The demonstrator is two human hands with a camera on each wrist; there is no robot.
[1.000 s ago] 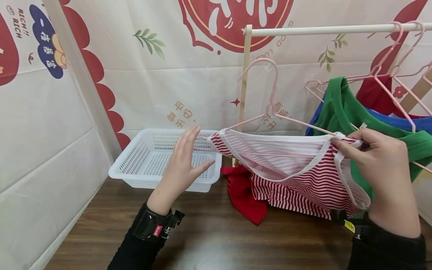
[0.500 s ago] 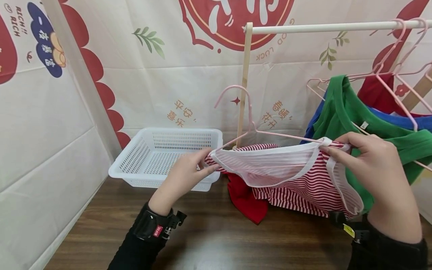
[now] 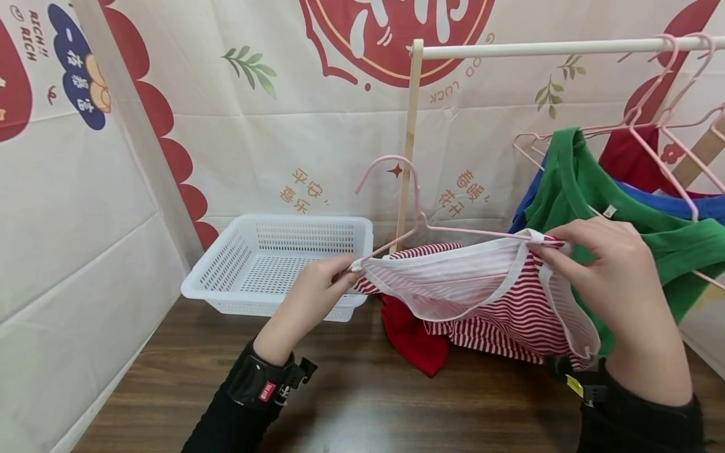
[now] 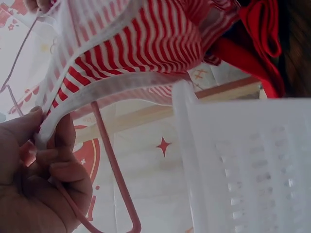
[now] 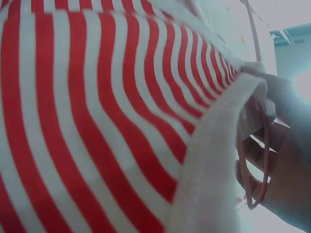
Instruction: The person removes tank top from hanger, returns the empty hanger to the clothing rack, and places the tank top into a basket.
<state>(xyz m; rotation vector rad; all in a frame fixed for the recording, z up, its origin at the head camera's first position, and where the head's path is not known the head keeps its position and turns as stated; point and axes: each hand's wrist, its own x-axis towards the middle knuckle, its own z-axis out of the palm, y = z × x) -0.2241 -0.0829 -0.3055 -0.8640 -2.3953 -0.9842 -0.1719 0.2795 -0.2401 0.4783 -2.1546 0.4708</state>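
Between my hands a red-and-white striped tank top (image 3: 538, 296) with white trim hangs on a pink hanger (image 3: 418, 195). My left hand (image 3: 308, 292) pinches its left shoulder strap at the hanger's end. In the left wrist view, thumb and fingers of the left hand (image 4: 53, 189) close on the white trim, and the hanger's looped end (image 4: 114, 155) sticks out past the strap. The right strap is pinched by my right hand (image 3: 617, 270). In the right wrist view, stripes of the tank top (image 5: 97, 107) fill most of the picture, beside the right hand (image 5: 289, 170).
Left of the top, a white perforated basket (image 3: 226, 296) stands on the wooden table (image 3: 351, 402). A red cloth (image 3: 416, 333) lies below the striped top. At right, a rack with a white rail (image 3: 538, 48) carries pink hangers with a green top (image 3: 566, 182) and other clothes.
My left hand has gone from spread fingers beside the strap to pinching it. The hanger and tank top have lowered and shifted left, and my right hand has moved left with them.
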